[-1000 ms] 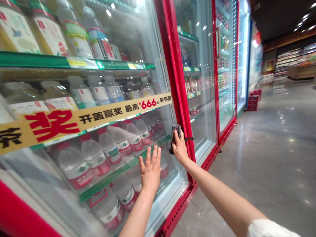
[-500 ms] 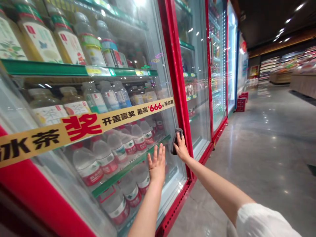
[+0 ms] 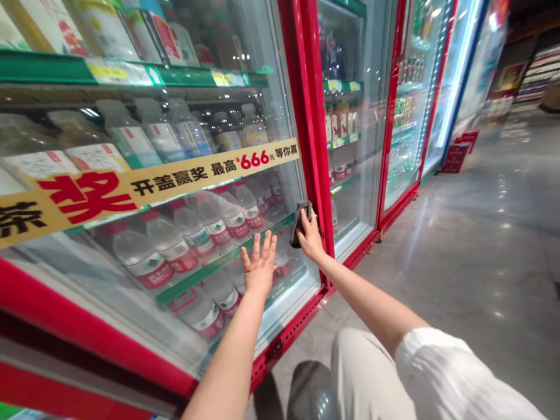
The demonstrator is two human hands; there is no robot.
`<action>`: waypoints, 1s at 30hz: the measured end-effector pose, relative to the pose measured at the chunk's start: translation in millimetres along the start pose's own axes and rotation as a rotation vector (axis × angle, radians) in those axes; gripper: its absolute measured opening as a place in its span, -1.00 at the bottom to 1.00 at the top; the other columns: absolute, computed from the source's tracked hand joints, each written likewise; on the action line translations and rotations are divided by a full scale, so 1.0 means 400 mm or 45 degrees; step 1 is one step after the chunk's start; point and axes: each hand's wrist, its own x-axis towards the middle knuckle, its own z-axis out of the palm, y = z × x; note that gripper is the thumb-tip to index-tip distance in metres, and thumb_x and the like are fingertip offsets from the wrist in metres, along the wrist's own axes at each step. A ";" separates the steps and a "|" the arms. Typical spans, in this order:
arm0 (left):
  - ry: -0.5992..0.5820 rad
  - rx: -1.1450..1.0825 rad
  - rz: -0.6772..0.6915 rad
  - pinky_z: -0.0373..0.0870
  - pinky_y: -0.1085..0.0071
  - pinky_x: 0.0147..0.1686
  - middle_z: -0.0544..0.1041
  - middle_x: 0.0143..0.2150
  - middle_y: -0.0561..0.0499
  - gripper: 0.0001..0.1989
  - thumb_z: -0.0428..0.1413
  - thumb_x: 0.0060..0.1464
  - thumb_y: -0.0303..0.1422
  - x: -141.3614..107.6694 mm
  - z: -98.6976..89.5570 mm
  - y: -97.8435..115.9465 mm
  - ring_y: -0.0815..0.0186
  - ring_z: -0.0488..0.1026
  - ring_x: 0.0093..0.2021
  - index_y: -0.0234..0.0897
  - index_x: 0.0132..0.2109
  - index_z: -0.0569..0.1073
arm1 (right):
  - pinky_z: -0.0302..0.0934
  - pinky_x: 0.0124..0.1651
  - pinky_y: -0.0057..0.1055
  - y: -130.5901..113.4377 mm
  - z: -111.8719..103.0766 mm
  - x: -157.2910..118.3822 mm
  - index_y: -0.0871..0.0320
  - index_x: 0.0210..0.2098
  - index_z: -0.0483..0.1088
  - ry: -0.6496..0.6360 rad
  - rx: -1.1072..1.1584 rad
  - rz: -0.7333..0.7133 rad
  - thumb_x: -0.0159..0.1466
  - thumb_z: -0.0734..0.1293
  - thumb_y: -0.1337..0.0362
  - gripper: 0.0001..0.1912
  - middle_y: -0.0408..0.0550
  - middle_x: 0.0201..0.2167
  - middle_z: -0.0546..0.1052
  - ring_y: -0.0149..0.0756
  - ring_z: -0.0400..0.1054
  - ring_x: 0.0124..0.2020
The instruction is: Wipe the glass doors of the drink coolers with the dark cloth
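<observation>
A dark grey cloth [image 3: 299, 226] is pressed to the right side of the glass door [image 3: 284, 175], close to its red frame. My right hand [image 3: 311, 238] has its fingers over that cloth and holds it against the glass. To the left, my left hand [image 3: 259, 265] is open with fingers spread, in front of the same door and holding nothing. Whether its palm touches the glass I cannot tell. Behind the glass stand water bottles with red labels [image 3: 151, 268] on green-edged shelves [image 3: 223, 256]. A yellow strip with printed characters [image 3: 175, 175] crosses the door.
More glass-door coolers with red frames [image 3: 387, 116] run along the row to the right. Red boxes [image 3: 455, 157] sit on the shiny grey floor [image 3: 459, 251] farther down. My bent knee in light trousers [image 3: 367, 373] is below my right arm.
The view has shifted lower and closer to the door, and my knee has come into sight. My right hand and the cloth stay near the door's right edge; my left hand stays spread.
</observation>
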 end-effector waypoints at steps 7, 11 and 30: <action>-0.102 0.069 -0.056 -0.46 -0.37 0.38 -0.14 0.56 -0.14 0.00 0.23 0.10 -0.49 0.002 -0.020 0.019 -0.01 -0.35 0.55 -0.08 0.51 -0.15 | 0.14 0.38 -0.06 -0.059 -0.025 0.094 0.06 0.52 -0.11 0.043 -0.078 -0.066 0.42 0.13 0.28 -0.29 0.11 0.56 -0.24 -0.02 -0.12 0.53; -0.140 0.102 -0.067 -0.47 -0.35 0.39 -0.15 0.56 -0.11 -0.05 0.18 0.12 -0.51 -0.001 -0.031 0.024 0.02 -0.35 0.56 -0.09 0.51 -0.12 | 0.24 0.30 0.03 0.017 -0.024 -0.036 0.02 0.45 0.13 -0.174 -0.008 -0.329 0.35 0.18 0.38 -0.33 0.09 0.55 -0.14 0.04 -0.02 0.49; -0.078 0.255 -0.260 -0.42 -0.20 0.46 -0.19 0.56 -0.14 -0.02 0.32 0.08 -0.33 -0.167 -0.127 -0.055 0.00 -0.40 0.55 -0.15 0.51 -0.01 | 0.30 0.23 0.03 -0.035 0.022 -0.052 -0.03 0.48 0.05 0.026 -0.092 -0.321 0.29 0.22 0.46 -0.20 0.13 0.55 -0.11 0.14 0.07 0.45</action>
